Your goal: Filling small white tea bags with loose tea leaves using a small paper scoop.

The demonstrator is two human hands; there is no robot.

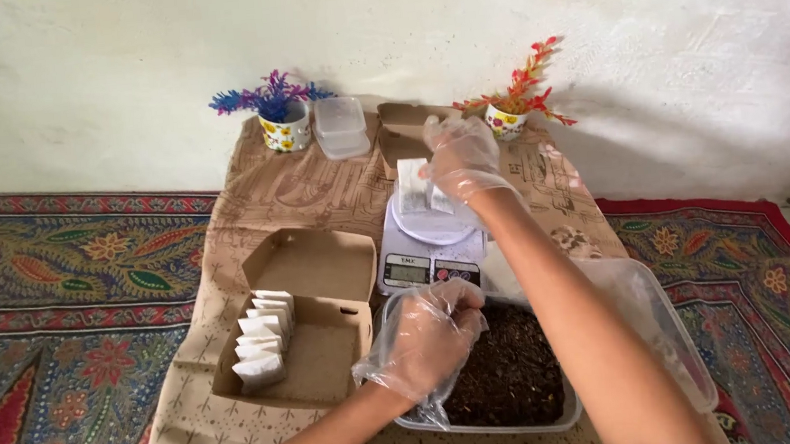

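Over the scale (428, 248), right hand (462, 157) holds sachet (413, 187) upright.

Sachet (414, 188): small white paper pouch, flat, held upright and slightly tilted just above the round white pan of a digital kitchen scale (428, 248). Container (523, 373): clear plastic tub, open, filled with dark loose dried leaf, standing just in front of the scale.

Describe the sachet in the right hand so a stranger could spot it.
Find the white scale at the centre of the brown cloth. Above its pan, the gloved right hand holds a white sachet. The other sachets stand in the open box.
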